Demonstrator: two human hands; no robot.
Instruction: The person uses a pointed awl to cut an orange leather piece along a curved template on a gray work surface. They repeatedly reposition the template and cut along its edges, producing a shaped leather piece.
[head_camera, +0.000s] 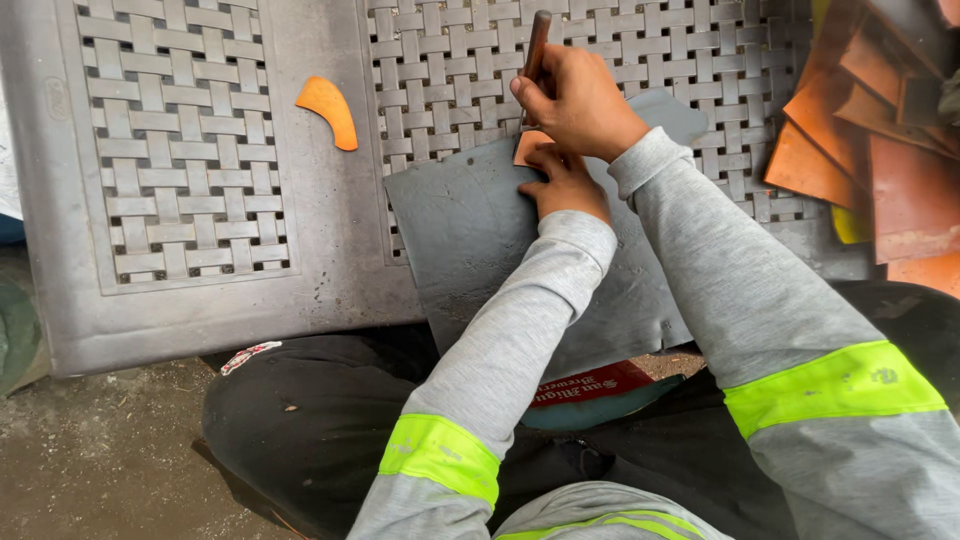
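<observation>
My right hand (575, 100) grips a knife with a brown wooden handle (537, 45), its blade pointing down onto a dark grey rubber-like sheet (470, 235). My left hand (562, 185) presses a small orange template piece (528, 145) flat on that sheet, just below the knife. The blade itself is mostly hidden by my hands. The sheet lies on a grey plastic panel with a woven lattice pattern (180, 150) and hangs over its near edge onto my lap.
A curved orange cut piece (330, 110) lies on the panel to the left. A stack of orange-brown sheets (880, 150) sits at the right. My dark trousers (300, 420) and a dirt floor (90, 460) are below.
</observation>
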